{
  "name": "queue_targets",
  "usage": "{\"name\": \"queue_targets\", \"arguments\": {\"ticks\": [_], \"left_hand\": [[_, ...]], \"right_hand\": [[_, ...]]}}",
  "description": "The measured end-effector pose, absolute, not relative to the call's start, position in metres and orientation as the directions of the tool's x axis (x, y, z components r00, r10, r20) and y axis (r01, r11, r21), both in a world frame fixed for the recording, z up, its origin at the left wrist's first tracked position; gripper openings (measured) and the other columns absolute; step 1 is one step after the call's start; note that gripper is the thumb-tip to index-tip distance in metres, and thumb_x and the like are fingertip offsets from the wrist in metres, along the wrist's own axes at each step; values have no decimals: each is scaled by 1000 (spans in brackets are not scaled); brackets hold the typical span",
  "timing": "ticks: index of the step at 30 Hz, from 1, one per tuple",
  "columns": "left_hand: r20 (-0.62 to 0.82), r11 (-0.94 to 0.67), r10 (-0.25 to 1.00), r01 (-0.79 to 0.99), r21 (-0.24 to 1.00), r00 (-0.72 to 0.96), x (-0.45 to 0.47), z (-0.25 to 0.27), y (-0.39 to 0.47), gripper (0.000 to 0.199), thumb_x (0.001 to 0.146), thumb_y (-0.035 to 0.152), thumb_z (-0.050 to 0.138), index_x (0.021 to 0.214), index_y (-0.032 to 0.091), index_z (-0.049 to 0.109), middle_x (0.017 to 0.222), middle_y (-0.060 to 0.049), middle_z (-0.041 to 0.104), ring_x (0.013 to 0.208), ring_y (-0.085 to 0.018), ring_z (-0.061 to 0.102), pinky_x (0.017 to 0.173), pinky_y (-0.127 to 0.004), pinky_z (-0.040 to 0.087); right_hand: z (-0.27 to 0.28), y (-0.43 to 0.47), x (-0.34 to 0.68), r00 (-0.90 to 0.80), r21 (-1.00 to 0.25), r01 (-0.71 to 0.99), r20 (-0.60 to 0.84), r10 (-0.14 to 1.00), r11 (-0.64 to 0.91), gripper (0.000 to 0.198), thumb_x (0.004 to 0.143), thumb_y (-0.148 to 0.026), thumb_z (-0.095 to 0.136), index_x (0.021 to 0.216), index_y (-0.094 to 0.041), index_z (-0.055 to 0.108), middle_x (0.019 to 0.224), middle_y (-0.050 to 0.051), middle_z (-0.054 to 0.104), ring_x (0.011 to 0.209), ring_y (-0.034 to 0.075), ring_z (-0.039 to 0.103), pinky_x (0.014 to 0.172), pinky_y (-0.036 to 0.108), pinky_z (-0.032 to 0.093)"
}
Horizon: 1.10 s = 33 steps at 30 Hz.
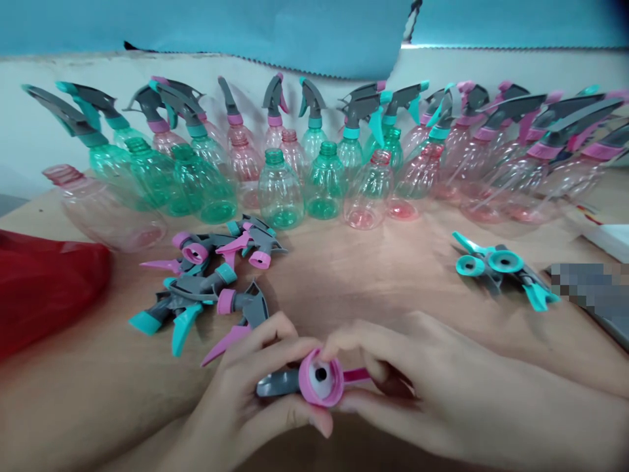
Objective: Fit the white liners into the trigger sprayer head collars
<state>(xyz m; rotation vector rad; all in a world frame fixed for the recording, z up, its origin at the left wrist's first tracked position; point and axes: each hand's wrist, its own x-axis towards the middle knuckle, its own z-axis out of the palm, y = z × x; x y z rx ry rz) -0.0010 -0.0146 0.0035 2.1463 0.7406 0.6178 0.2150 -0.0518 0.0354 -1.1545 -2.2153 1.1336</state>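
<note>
Between my two hands is a trigger spray head (322, 379) with a grey body and a pink collar, its round opening turned toward me. My left hand (265, 387) wraps the grey end and pinches the collar from the left. My right hand (393, 367) grips the collar's right edge with thumb and forefinger, near the pink trigger. Just beyond my left hand lies a heap of loose spray heads (196, 292) in pink, teal and grey. Two teal and grey spray heads (506, 262) rest on the table farther right.
Several open pink and green bottles (327, 183) stand across the table (354, 282). Behind them are bottles with spray heads fitted (314, 134). One open pink bottle (108, 203) leans at the left, near a red bag (49, 288). A dark flat object (599, 301) lies at the right edge.
</note>
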Motion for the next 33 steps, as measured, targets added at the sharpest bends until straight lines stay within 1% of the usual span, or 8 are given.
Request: {"name": "queue_targets", "arguments": {"ticks": [5, 8, 10, 15, 19, 24, 29, 33], "left_hand": [[228, -562, 690, 310, 767, 687, -2, 0, -17, 29, 84, 49, 59, 102, 26, 63, 80, 2, 53, 68, -11, 54, 58, -19, 45], [286, -605, 687, 308, 734, 668, -3, -2, -19, 30, 84, 47, 60, 106, 27, 60, 82, 2, 56, 69, -11, 56, 59, -19, 47], [326, -650, 671, 317, 691, 665, -4, -2, -20, 31, 84, 46, 60, 108, 26, 59, 83, 1, 57, 71, -12, 57, 60, -20, 47], [360, -728, 620, 342, 594, 697, -8, -2, -21, 33, 88, 45, 56, 114, 25, 55, 87, -2, 57, 77, -15, 57, 62, -22, 48], [372, -726, 616, 318, 610, 695, -8, -3, -22, 32, 90, 43, 54, 116, 25, 55, 85, -2, 56, 74, -14, 56, 61, -23, 47], [324, -660, 651, 301, 689, 686, -5, -2, -23, 28, 88, 44, 56, 109, 25, 58, 82, 0, 53, 71, -13, 53, 61, -22, 46], [256, -638, 620, 286, 715, 742, -4, 1, -19, 28, 89, 46, 54, 104, 24, 61, 80, 0, 51, 69, -12, 52, 59, -21, 44], [243, -641, 602, 279, 715, 761, -4, 2, -16, 24, 87, 43, 58, 97, 22, 60, 80, 0, 51, 70, -13, 52, 59, -21, 45]], "right_hand": [[41, -59, 209, -523, -802, 547, -106, 845, 238, 24, 85, -12, 52, 102, -27, 60, 74, -7, 62, 57, 7, 51, 55, 18, 38], [44, -62, 208, -538, -831, 539, -219, 814, 133, 28, 82, -10, 51, 101, -27, 61, 59, -8, 49, 46, 6, 39, 44, 16, 32], [45, -65, 209, -530, -852, 518, -252, 810, 74, 27, 81, -13, 51, 102, -26, 62, 56, -8, 43, 44, 7, 35, 38, 16, 27], [39, -71, 208, -488, -808, 568, -176, 855, 158, 31, 83, -22, 54, 112, -29, 62, 59, -6, 54, 44, 8, 39, 38, 17, 27], [40, -71, 205, -504, -790, 576, -140, 853, 211, 30, 79, -25, 62, 109, -29, 63, 59, -6, 57, 44, 8, 45, 39, 18, 32], [50, -63, 211, -536, -834, 527, -174, 826, 167, 31, 82, -20, 60, 112, -29, 59, 57, -8, 51, 43, 6, 42, 41, 15, 34], [45, -62, 218, -557, -851, 518, -258, 790, 88, 22, 87, -34, 57, 109, -32, 55, 76, -5, 61, 59, 9, 54, 47, 17, 39], [40, -63, 215, -531, -849, 524, -262, 806, 70, 24, 81, -38, 64, 101, -28, 54, 70, -6, 56, 56, 9, 51, 44, 17, 36]]}}
